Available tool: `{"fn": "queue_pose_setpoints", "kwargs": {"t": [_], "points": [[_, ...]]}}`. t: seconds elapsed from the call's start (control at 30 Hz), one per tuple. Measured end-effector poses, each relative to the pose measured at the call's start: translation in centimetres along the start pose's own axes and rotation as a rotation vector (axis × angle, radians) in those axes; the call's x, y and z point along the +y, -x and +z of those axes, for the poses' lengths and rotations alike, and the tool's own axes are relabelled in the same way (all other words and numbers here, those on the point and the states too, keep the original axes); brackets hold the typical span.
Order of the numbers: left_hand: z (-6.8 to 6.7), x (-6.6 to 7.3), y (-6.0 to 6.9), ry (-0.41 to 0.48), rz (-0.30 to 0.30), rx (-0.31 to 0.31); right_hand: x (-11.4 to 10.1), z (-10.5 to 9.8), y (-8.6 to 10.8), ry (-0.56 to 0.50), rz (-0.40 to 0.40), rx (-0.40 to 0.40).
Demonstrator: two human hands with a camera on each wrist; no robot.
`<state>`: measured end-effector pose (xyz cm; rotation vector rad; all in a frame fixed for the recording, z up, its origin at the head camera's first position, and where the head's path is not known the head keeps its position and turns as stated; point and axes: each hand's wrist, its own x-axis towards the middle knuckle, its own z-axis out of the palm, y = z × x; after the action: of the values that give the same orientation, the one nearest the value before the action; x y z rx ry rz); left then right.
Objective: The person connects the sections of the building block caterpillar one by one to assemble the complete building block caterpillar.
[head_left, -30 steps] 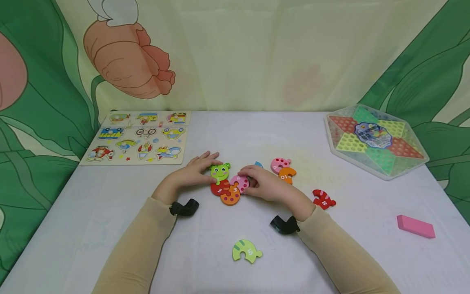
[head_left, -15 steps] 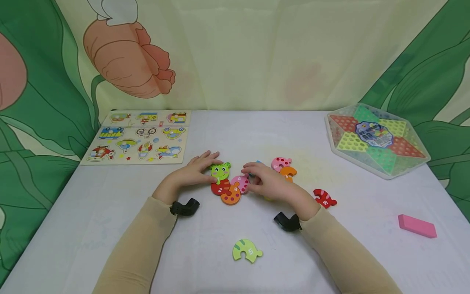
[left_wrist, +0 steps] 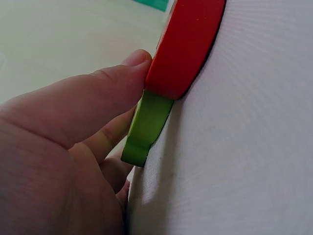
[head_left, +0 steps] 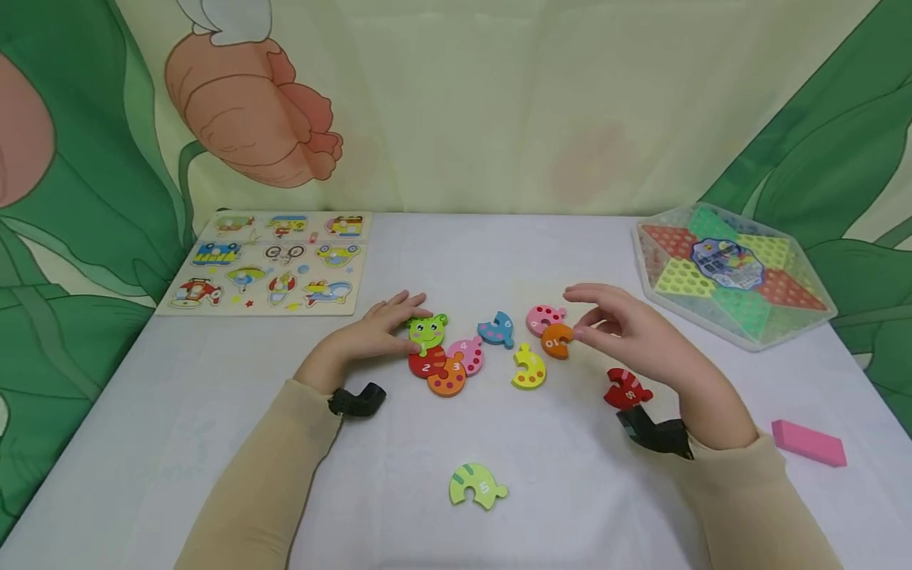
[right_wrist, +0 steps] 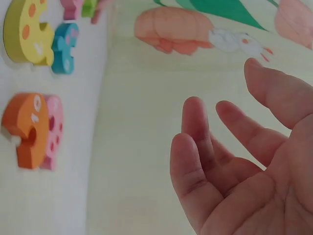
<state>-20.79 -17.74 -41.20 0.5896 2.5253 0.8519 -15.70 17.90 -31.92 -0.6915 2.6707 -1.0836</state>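
Observation:
My left hand (head_left: 370,334) holds the green smiling head piece (head_left: 426,332) between thumb and fingers. In the left wrist view, its thumb (left_wrist: 107,93) meets the edge of the red piece (left_wrist: 188,49) beside the green one (left_wrist: 149,122). Red piece 2 (head_left: 426,364), orange piece 3 (head_left: 447,380) and pink piece 4 (head_left: 466,354) join on in a curve. My right hand (head_left: 634,336) is raised, empty and with fingers loosely bent, just right of the orange 10 piece (head_left: 555,342), which touches a pink piece (head_left: 543,317). The right wrist view shows nothing in this hand (right_wrist: 244,166).
Blue (head_left: 497,330) and yellow (head_left: 530,368) pieces lie between the joined group and the orange one. A red striped piece (head_left: 627,389) is near my right wrist, a green piece 5 (head_left: 477,485) nearer me. Around stand a picture board (head_left: 267,277), hexagonal box (head_left: 734,273) and pink block (head_left: 808,443).
My right hand has left the pink piece 4 and moved right, past the orange 10 piece, uncovering the blue and yellow pieces. My left hand has stayed in place.

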Motion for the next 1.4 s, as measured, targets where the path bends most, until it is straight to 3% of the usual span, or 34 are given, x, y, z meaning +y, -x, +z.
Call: {"fn": "queue_pose_setpoints", "kwargs": {"t": [0.2,0.43,1.17,1.4], "points": [[0.1,0.1,-0.3,-0.003,0.019,-0.004,0.4,-1.7,2.4,-0.018,-0.073,0.056],[0.2,0.2,-0.3,0.006,0.010,-0.004,0.9,-2.3,2.8,-0.070,-0.123,0.063],[-0.2,0.1,0.4,0.001,0.009,0.004,1.6,-1.6,2.1,-0.003,-0.056,-0.020],[-0.1,0.0,0.1,-0.009,0.007,-0.004,2.6,-2.4,2.8,0.051,0.024,-0.154]]}}
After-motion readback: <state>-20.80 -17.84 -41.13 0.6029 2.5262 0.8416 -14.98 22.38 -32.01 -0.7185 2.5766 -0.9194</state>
